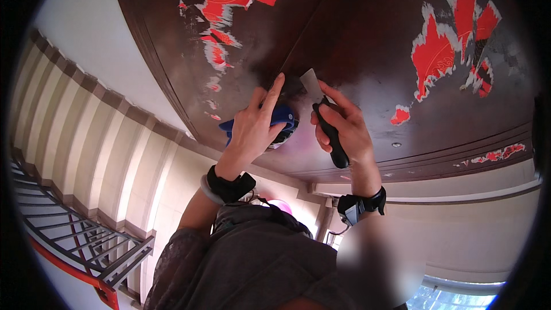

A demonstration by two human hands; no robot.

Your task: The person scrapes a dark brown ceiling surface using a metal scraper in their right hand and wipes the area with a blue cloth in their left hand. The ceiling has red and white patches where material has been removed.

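Note:
My right hand (pixel 351 125) grips the black handle of a putty knife (pixel 312 82), its metal blade tilted up against or near the dark brown door (pixel 366 21), one finger along the blade's side. My left hand (pixel 258 125) has its fingers extended beside the seam between two door panels; its fingertips look to rest on the surface. A blue cloth or cap-like item (pixel 282 115) shows partly behind the left hand, which hides much of it. Torn red paper remnants (pixel 432 54) with white ragged edges cling to the right panel, and more red paper (pixel 217 8) to the left one.
Stairs (pixel 99 137) with a metal railing (pixel 86 241) and red handrail (pixel 64 267) run along the left. A white wall (pixel 82 17) borders the door's left edge. A small round metal fitting (pixel 396 144) sits on the right panel. A window (pixel 452 297) shows at lower right.

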